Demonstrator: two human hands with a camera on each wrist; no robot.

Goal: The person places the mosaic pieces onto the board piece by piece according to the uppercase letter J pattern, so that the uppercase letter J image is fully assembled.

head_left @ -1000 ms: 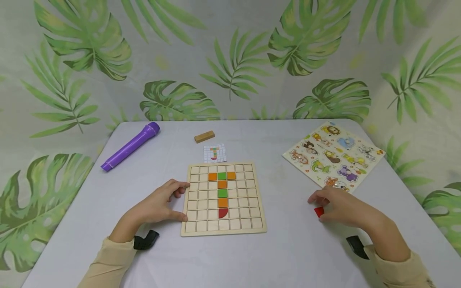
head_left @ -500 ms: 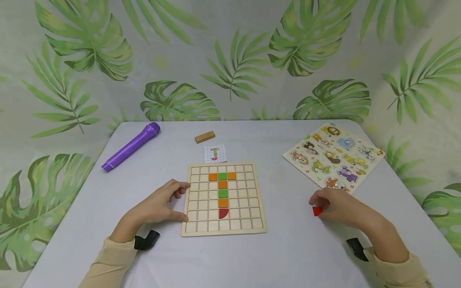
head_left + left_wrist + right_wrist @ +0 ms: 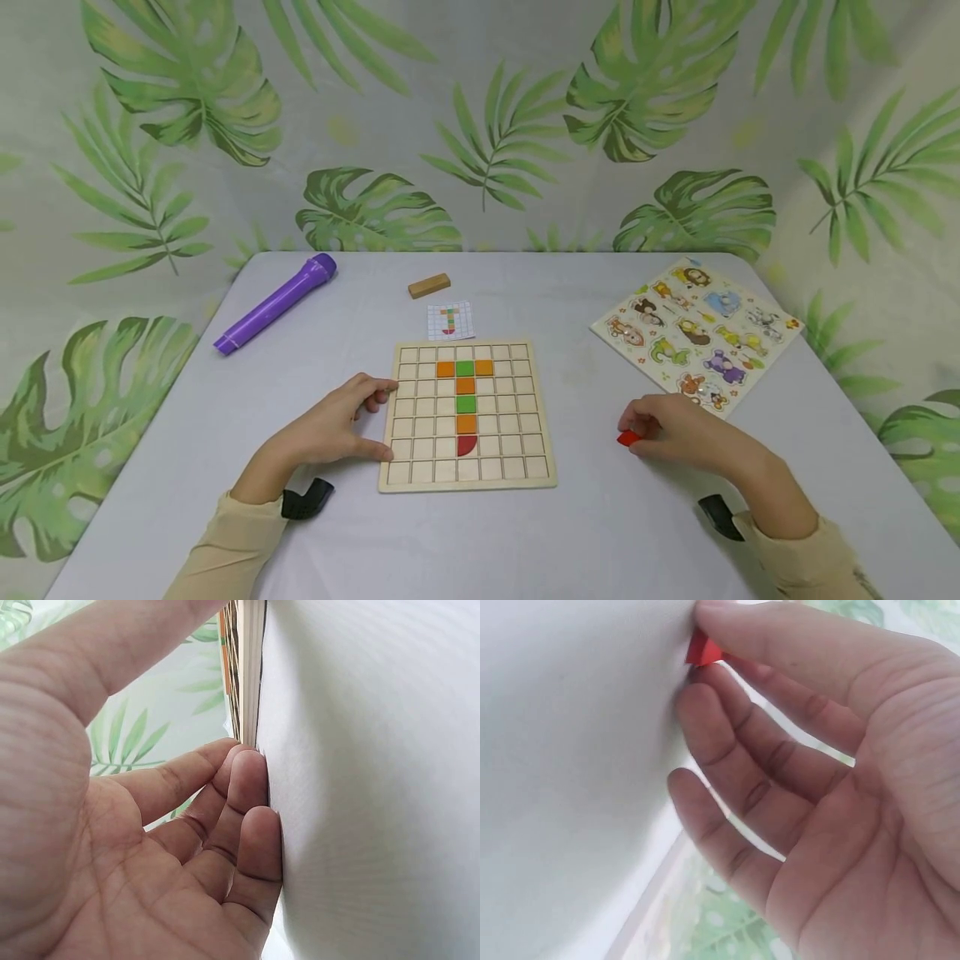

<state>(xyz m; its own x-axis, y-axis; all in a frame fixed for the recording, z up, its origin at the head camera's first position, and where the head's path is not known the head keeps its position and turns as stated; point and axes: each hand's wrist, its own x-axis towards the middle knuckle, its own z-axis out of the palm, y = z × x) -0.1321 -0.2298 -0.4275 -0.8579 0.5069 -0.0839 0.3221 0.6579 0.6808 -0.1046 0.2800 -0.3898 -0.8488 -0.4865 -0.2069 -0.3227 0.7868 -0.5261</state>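
My left hand point(image 3: 330, 427) rests at the left edge of a wooden grid board point(image 3: 422, 448), thumb and index finger touching the rim. The board's edge point(image 3: 252, 690) stands beside the fingers in the left wrist view. On the grid, orange and green square tiles point(image 3: 466, 404) form a T, with a dark red quarter-round tile point(image 3: 467, 446) below its stem. Right of the board, my right hand point(image 3: 678, 429) pinches a small red tile point(image 3: 627, 437) between thumb and fingertips, close to the tabletop. Fingers partly cover this tile point(image 3: 706, 650) in the right wrist view.
A small printed pattern card point(image 3: 451, 321) lies just behind the board, with a wooden block point(image 3: 429, 286) behind it. A purple toy microphone point(image 3: 273, 307) lies back left. An animal puzzle board point(image 3: 697, 329) lies back right.
My right hand has moved left with the red tile, which turned in its fingers. My left hand and the grid board have stayed in place.
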